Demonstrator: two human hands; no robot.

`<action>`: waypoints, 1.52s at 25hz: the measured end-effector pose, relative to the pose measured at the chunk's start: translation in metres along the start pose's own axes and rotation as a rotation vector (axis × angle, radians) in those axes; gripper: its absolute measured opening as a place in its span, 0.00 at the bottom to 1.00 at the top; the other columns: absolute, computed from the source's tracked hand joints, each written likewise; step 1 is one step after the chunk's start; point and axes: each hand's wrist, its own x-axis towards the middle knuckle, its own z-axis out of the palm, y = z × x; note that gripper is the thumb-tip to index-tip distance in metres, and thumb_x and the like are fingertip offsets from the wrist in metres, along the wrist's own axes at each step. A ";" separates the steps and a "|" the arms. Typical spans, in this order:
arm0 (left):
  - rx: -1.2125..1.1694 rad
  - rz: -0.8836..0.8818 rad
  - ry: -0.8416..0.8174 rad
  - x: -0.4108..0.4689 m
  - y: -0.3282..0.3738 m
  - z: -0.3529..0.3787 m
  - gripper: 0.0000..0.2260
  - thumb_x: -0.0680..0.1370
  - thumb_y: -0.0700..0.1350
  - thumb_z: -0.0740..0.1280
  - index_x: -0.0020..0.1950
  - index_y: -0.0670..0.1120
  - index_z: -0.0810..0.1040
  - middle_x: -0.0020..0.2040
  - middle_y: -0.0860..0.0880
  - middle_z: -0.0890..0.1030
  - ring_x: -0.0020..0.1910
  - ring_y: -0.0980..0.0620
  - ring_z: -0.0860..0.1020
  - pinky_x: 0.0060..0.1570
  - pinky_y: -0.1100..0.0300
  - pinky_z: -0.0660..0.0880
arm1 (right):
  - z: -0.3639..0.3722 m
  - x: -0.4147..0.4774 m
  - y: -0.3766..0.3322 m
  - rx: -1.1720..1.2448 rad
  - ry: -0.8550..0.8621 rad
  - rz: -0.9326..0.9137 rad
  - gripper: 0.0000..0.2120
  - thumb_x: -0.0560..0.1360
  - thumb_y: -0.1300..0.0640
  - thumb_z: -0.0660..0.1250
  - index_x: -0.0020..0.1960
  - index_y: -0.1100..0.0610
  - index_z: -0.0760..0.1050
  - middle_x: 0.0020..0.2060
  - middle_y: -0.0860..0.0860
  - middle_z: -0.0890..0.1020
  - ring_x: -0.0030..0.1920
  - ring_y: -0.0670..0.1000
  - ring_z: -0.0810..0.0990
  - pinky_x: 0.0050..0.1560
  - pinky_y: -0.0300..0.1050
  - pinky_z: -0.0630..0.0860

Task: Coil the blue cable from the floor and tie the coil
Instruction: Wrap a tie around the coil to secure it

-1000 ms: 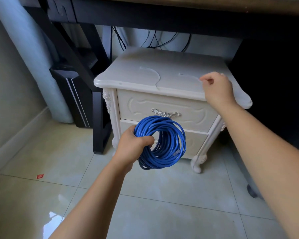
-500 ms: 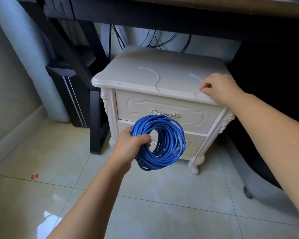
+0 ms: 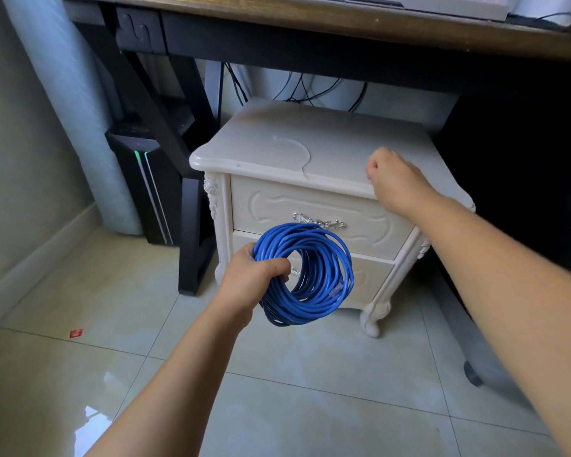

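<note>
My left hand grips the blue cable, wound into a round coil and held upright in front of the drawers of a white nightstand. A clear plug shows on the coil's right side. One thin white tie lies curved on the nightstand top. Near the top's front right edge my right hand hovers with fingers and thumb curled together as in a pinch; whatever they hold is hidden behind the fingers.
A dark desk spans overhead, with its black legs left of the nightstand. A black computer tower stands by the left wall. Black wires hang behind the nightstand. A red scrap lies on the tiled floor.
A second white tie near my right hand is no longer visible on the nightstand top. My right hand has curled tighter and shifted slightly left. The coil stays in my left hand.
</note>
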 end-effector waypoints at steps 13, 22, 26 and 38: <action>-0.093 -0.001 0.005 -0.021 0.001 0.004 0.15 0.61 0.38 0.70 0.46 0.41 0.77 0.35 0.42 0.80 0.36 0.44 0.78 0.44 0.49 0.76 | 0.018 -0.178 -0.050 1.452 0.047 0.191 0.12 0.83 0.63 0.55 0.47 0.56 0.75 0.32 0.50 0.74 0.28 0.45 0.69 0.30 0.37 0.66; -0.120 0.046 -0.059 -0.051 -0.001 0.014 0.14 0.62 0.38 0.71 0.46 0.43 0.78 0.35 0.44 0.81 0.39 0.43 0.79 0.51 0.45 0.77 | 0.036 -0.201 -0.043 1.196 0.144 0.182 0.12 0.83 0.63 0.55 0.48 0.52 0.74 0.34 0.49 0.77 0.29 0.44 0.74 0.34 0.38 0.72; -0.144 0.008 -0.124 -0.066 -0.003 0.020 0.18 0.65 0.35 0.71 0.55 0.42 0.77 0.36 0.46 0.83 0.49 0.41 0.84 0.58 0.42 0.76 | 0.042 -0.207 -0.053 1.269 0.073 0.082 0.11 0.83 0.62 0.55 0.48 0.54 0.74 0.33 0.46 0.78 0.32 0.46 0.74 0.39 0.40 0.73; -0.220 -0.001 -0.222 -0.079 -0.001 0.021 0.24 0.62 0.37 0.70 0.59 0.42 0.77 0.46 0.41 0.81 0.51 0.44 0.84 0.60 0.42 0.76 | 0.012 -0.221 -0.047 1.535 -0.205 0.004 0.12 0.84 0.64 0.51 0.47 0.58 0.71 0.31 0.50 0.68 0.29 0.47 0.63 0.37 0.40 0.70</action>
